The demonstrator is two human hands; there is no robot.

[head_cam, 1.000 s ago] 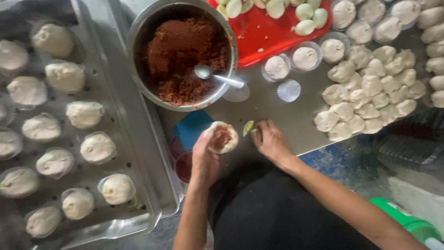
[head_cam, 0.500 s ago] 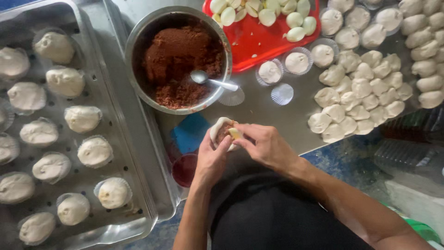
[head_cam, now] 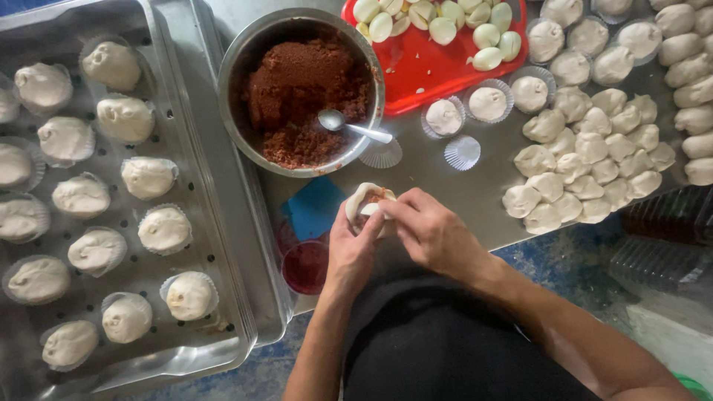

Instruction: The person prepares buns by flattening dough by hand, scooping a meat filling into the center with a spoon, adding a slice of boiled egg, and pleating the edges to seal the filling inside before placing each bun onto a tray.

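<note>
The dough round (head_cam: 365,204) sits just below the centre of the view, pale and soft, cupped into a pouch with its rim drawn up and a little reddish-brown filling showing inside. The left hand (head_cam: 350,252) cradles it from beneath at 6 o'clock, fingers curled closed about its underside. The right hand (head_cam: 431,234) comes in from 4 o'clock, thumb and fingertips pinched shut on the near edge of the dough, so both hands have hold of the same piece above the metal table (head_cam: 475,193).

At 11 o'clock from the dough stands a round steel bowl (head_cam: 245,59) of reddish-brown filling with a metal spoon (head_cam: 355,126) lying in it, handle toward 4 o'clock. At 12 to 1 o'clock lies a red tray (head_cam: 431,67) carrying halved pale egg pieces (head_cam: 438,22). Two white fluted paper cups (head_cam: 463,152), round and empty, rest on the table at 1 o'clock, with filled cups just above them. Plain dough lumps (head_cam: 587,148) crowd the table at 2 to 3 o'clock. At 9 o'clock a perforated steel pan (head_cam: 215,245) holds rows of finished buns (head_cam: 165,229) in paper cups. A blue square sheet (head_cam: 312,208) and a small red cup (head_cam: 306,266) lie just beside the left hand at 8 o'clock.
</note>
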